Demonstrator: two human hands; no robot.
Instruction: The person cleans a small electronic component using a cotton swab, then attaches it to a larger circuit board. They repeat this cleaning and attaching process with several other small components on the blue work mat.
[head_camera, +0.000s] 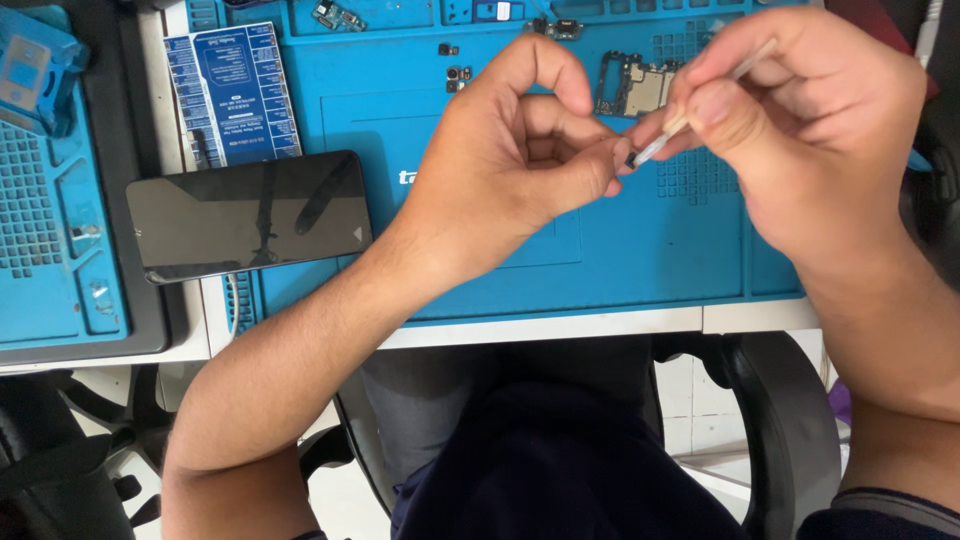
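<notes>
Presently, a tiny dark component (631, 158) is pinched steady in the left hand (520, 165) while a thin white tool (668, 135), gripped pen-fashion by the right hand (810, 130), is applied above the blue repair mat (640, 260).

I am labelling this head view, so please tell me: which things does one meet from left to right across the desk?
Blue tray → dark phone → left hand → tiny dark part pinched at its fingertips → circuit board → right hand holding a thin tool.

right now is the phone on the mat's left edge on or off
Off, it seems: the phone's screen is dark, showing only reflections.
</notes>
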